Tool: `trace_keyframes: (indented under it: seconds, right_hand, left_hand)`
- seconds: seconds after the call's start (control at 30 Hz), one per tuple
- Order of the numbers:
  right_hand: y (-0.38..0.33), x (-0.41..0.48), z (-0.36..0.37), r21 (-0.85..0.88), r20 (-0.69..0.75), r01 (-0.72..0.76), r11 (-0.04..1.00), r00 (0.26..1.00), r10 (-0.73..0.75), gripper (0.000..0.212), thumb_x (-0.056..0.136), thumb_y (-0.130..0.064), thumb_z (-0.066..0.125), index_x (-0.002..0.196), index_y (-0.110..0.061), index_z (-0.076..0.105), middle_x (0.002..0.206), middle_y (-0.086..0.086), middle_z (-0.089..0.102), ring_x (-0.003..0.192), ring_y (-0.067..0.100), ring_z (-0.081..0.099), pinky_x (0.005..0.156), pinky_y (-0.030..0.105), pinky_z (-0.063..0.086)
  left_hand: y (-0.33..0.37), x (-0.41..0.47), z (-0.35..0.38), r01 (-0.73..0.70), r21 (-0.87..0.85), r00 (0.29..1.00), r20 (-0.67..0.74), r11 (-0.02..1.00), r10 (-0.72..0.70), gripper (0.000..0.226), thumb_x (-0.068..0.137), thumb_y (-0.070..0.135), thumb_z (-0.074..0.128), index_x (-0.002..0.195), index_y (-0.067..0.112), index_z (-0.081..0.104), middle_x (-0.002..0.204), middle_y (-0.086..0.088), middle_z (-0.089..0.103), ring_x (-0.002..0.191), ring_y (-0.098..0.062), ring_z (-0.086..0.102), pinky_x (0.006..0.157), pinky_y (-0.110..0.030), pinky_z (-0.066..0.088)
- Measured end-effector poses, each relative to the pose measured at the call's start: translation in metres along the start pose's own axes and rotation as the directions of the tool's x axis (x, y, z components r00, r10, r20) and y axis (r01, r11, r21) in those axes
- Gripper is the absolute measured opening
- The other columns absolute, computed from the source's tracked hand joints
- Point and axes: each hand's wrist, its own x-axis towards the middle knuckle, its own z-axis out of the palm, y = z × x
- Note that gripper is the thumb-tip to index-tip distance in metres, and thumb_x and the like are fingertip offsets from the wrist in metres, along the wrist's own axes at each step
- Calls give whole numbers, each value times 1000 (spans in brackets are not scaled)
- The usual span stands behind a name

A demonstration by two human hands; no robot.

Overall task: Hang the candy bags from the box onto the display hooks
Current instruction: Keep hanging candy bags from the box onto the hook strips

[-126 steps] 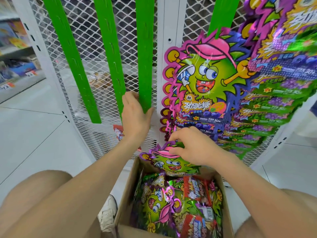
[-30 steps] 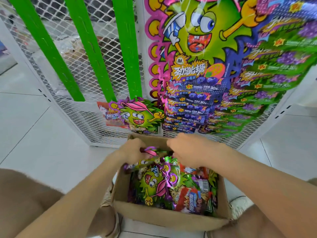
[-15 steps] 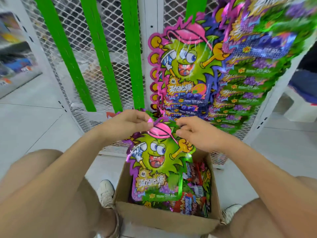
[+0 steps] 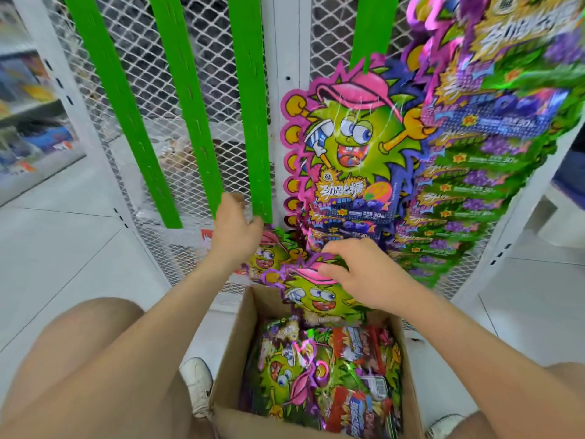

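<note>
Strips come first at the upper left of the frame — three flat green plastic display strips (image 4: 190, 115) slanting down the white wire-mesh panel (image 4: 145, 74), their slotted hooks empty along the visible length. The left hand (image 4: 235, 229) sits at mid-frame, thumb and fingers pinched on the lower end of the third strip (image 4: 253, 122), apparently steadying its tip. Just right of that hand and below it, a small green-and-pink cartoon-monster candy bag (image 4: 269, 258) already hangs at the strip's foot.

Lower centre, the right hand (image 4: 364, 274) is curled shut over the pink cap at the top of another foil candy bag of the same monster print (image 4: 319, 299), holding it above the far rim of the open brown cardboard box (image 4: 234, 343). The bag's long axis runs roughly vertical, header up and printed face toward the camera, tail dangling toward the box.

The move turns on this: the strip tip lies up and left of the held bag's header, near but apart — so the right hand must carry the header that way to meet the left.

Far right, full strips of hung bags (image 4: 474, 185) crowd the frame.
</note>
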Motion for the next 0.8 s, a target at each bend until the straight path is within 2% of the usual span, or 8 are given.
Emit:
trace_keyframes:
  seconds: [0.13,0.2,0.3,0.4,0.53,0.67,0.73,0.8]
  right_hand:
    - [-5,4,1,-3,-64,-40,999,997,40,37,100,-54,62,124,-27,69,84,-14,62,85,24,44,92,43,50]
    - [-12,4,0,41,-72,7,999,997,-5,26,103,-48,62,119,-29,69,86,-6,68,73,19,43,77,39,50]
    - [-26,3,-3,133,36,52,990,998,-57,7,107,-15,59,113,-16,63,76,-8,55,57,1,50,57,41,43]
    - [-39,4,-1,120,125,51,991,990,-66,30,103,8,53,126,-11,56,94,-6,53,71,-22,52,64,12,45]
    - [-57,9,3,235,-111,100,967,991,-76,22,103,-20,66,121,-24,55,109,-1,75,93,10,67,87,37,52]
    - [-76,16,0,342,-350,133,930,937,-5,19,90,-29,83,102,-20,71,87,-14,77,83,1,71,86,29,56]
    - [-81,19,2,358,-431,155,921,902,16,17,86,-27,87,98,-21,77,88,-15,77,85,-1,70,82,18,56]
    - [-83,23,4,365,-470,150,919,882,43,18,85,-29,87,100,-23,79,88,-16,76,86,-2,69,81,12,53]
  left_hand:
    - [-2,12,8,15,-112,1000,15,994,-13,33,99,21,69,129,12,58,113,-3,63,103,-25,63,87,-35,49]
    - [0,10,5,36,-171,999,40,985,-29,14,101,26,66,105,13,66,88,2,61,83,-20,58,76,-34,44]
    - [7,0,-12,54,-220,994,102,974,-32,38,103,38,62,87,3,62,69,-6,55,70,-25,55,71,-36,37]
    - [12,-15,-32,29,-149,988,152,988,-6,58,103,54,56,100,-3,67,90,-27,70,87,-36,71,76,-38,46]
    - [14,-32,-53,41,-120,961,278,992,-6,58,103,57,55,103,1,71,93,-25,72,88,-33,73,87,-42,54]
    - [12,-37,-67,79,-100,927,374,992,-36,69,96,70,56,98,2,70,79,-7,60,74,-29,63,81,-36,51]
    - [12,-36,-69,73,-91,907,419,993,-28,76,91,78,55,101,5,74,85,-6,60,79,-28,66,91,-45,55]
    - [14,-38,-71,76,-80,911,411,994,-36,68,93,74,55,92,9,73,91,-5,58,83,-20,59,80,-37,50]
